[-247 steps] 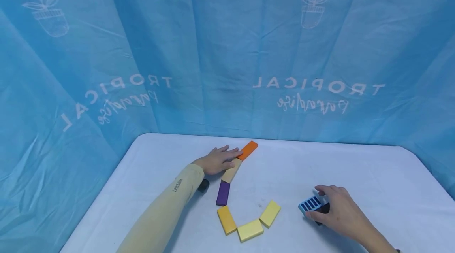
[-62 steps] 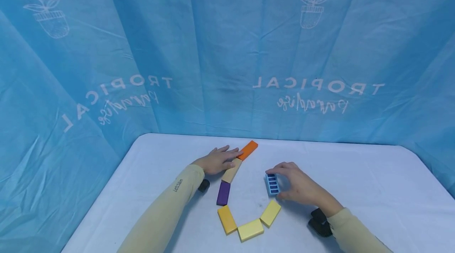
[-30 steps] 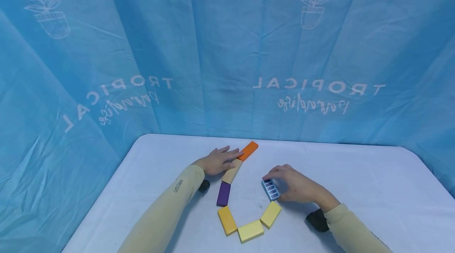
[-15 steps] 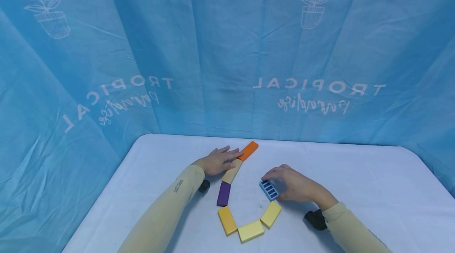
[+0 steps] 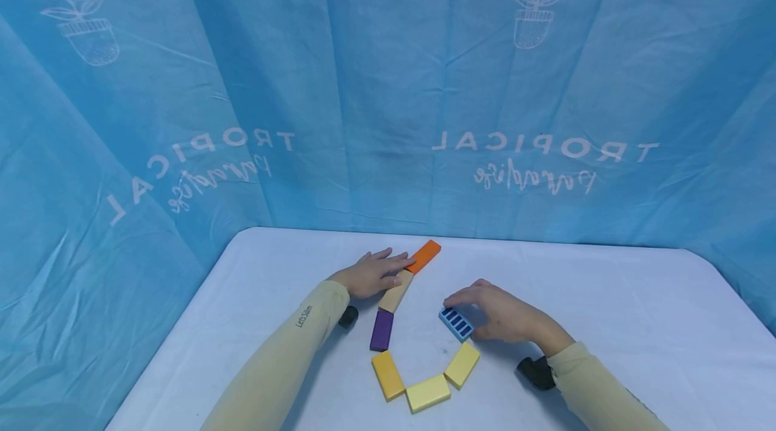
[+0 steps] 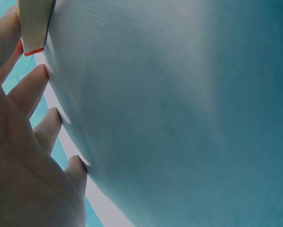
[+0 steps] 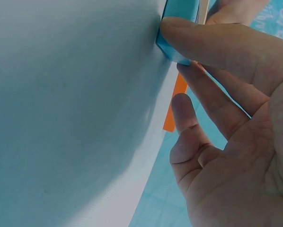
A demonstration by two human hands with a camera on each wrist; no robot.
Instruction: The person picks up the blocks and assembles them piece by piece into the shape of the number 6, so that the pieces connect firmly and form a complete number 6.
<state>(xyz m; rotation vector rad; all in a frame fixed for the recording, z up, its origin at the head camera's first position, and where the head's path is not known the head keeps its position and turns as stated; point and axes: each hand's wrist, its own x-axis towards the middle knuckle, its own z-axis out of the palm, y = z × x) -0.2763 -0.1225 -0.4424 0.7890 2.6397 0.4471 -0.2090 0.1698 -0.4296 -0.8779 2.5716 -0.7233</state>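
Note:
My right hand (image 5: 502, 313) pinches a light blue block (image 5: 456, 324) with dark slots on its top, low over the white table. In the right wrist view the thumb (image 7: 179, 35) presses one side of it. The block's lower corner is close to a yellow block (image 5: 463, 365). My left hand (image 5: 364, 277) lies with fingers spread beside a bare-wood block (image 5: 394, 295). Its thumb touches that block, and a fingertip reaches the orange block (image 5: 426, 256) behind it. A purple block (image 5: 382, 330) continues the line toward me.
An amber block (image 5: 388, 376) and a pale yellow block (image 5: 428, 393) complete the curve at the front. Black wrist devices (image 5: 348, 317) hang under both forearms. A blue printed curtain (image 5: 388, 94) stands behind the white table (image 5: 636, 310).
My right hand brought the slotted blue block leftward from the table's right side, then turned it and shifted it slightly left beside the yellow block's far end. My left hand stays put.

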